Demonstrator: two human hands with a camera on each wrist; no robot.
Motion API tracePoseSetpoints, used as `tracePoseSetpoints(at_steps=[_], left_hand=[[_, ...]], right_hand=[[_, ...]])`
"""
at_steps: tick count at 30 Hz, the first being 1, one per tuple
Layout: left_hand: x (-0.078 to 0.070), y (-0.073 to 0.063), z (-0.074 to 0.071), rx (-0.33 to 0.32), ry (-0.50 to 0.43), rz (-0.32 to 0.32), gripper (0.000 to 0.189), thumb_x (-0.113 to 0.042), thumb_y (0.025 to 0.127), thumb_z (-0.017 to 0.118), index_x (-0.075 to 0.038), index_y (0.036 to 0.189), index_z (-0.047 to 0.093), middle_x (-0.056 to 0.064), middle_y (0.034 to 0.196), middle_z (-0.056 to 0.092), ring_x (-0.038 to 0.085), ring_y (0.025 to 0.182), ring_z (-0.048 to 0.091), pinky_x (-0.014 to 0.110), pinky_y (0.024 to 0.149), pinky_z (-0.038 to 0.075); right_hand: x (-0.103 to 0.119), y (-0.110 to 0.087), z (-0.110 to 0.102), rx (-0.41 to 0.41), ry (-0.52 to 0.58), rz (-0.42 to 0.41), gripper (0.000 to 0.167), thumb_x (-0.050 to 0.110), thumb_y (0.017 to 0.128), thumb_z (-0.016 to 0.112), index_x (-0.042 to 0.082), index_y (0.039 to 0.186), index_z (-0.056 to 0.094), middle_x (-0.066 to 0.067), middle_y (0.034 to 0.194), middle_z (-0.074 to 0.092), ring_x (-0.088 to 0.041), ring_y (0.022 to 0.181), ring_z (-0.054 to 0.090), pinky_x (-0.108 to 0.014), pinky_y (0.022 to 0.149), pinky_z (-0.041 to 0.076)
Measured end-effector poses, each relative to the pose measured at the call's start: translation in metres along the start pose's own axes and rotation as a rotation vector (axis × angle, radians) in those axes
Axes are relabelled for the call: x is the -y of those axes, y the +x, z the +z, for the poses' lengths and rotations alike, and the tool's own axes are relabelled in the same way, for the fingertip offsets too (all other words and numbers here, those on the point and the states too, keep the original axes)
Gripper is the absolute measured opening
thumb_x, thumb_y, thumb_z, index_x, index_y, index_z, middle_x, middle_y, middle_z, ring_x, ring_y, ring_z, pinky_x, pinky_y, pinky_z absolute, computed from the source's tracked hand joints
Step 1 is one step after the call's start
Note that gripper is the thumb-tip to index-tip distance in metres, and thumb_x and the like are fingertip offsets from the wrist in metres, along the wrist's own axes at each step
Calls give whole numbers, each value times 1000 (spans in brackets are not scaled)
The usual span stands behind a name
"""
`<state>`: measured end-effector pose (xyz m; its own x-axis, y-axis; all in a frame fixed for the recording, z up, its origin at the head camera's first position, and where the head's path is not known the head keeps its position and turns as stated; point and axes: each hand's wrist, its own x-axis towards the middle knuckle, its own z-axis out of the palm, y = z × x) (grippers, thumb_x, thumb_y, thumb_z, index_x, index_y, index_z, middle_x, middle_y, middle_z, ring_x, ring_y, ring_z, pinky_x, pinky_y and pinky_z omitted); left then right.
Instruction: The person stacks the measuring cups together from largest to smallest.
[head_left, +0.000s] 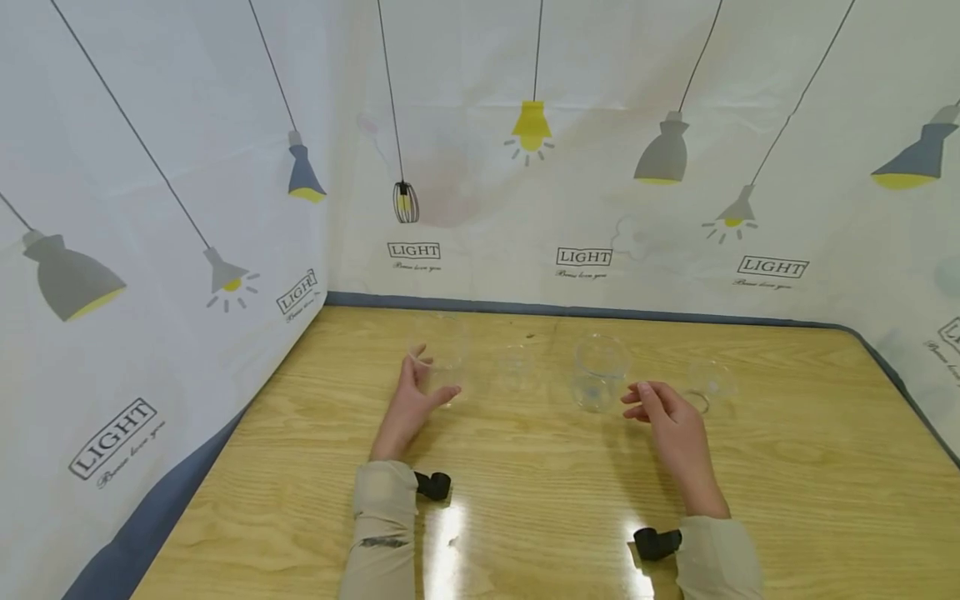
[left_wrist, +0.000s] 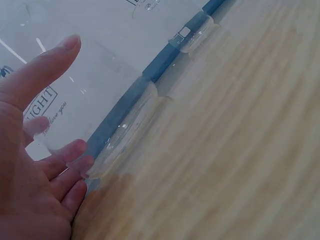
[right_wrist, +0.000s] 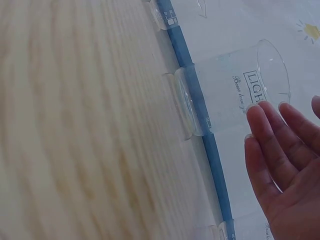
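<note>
In the head view, my left hand [head_left: 420,396] is at a large clear cup [head_left: 442,367] on the left. Its fingers reach along the cup's side, and the thumb stands out apart from them. The left wrist view shows the fingertips right at the base of that cup [left_wrist: 122,132]. My right hand [head_left: 667,417] is held just right of another large clear cup [head_left: 596,393]. Seen from the right wrist, the right hand [right_wrist: 285,160] has extended fingers that overlap the upper part of this upright cup [right_wrist: 220,90], with nothing held.
A smaller clear vessel [head_left: 516,362] stands between the two large cups. Another clear vessel [head_left: 712,382] is at the right, beyond my right hand. All are on a wooden table [head_left: 525,500], backed by a curtain [head_left: 480,167] printed with lamps.
</note>
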<state>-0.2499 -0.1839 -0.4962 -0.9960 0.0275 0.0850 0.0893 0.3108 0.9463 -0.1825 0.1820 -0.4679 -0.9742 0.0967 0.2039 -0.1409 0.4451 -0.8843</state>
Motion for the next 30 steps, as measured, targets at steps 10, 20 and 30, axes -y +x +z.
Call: tracePoseSetpoints(at_steps=[10, 20, 30], left_hand=[[-2, -11, 0, 59, -36, -19, 83, -30, 73, 73, -32, 138, 22, -1, 134, 37, 21, 127, 28, 50, 98, 24], [-7, -20, -2, 199, -40, -12, 84, -26, 71, 76, -31, 138, 24, -1, 135, 37, 20, 126, 27, 52, 99, 21], [-13, -24, 1, 391, -44, 10, 85, -24, 72, 75, -22, 138, 20, 7, 139, 32, 25, 127, 26, 51, 101, 17]], right_hand=[[0, -1, -1, -2, 17, 14, 45, 44, 93, 39, 6, 110, 58, -7, 97, 63, -19, 80, 62, -35, 75, 48], [-3, 0, 4, 7, -6, 13, 45, 46, 91, 41, 9, 111, 57, -4, 98, 64, -14, 82, 62, -34, 74, 48], [10, -7, 6, 60, -11, -23, 41, 43, 92, 42, 12, 115, 55, -4, 103, 62, -21, 88, 60, -28, 75, 47]])
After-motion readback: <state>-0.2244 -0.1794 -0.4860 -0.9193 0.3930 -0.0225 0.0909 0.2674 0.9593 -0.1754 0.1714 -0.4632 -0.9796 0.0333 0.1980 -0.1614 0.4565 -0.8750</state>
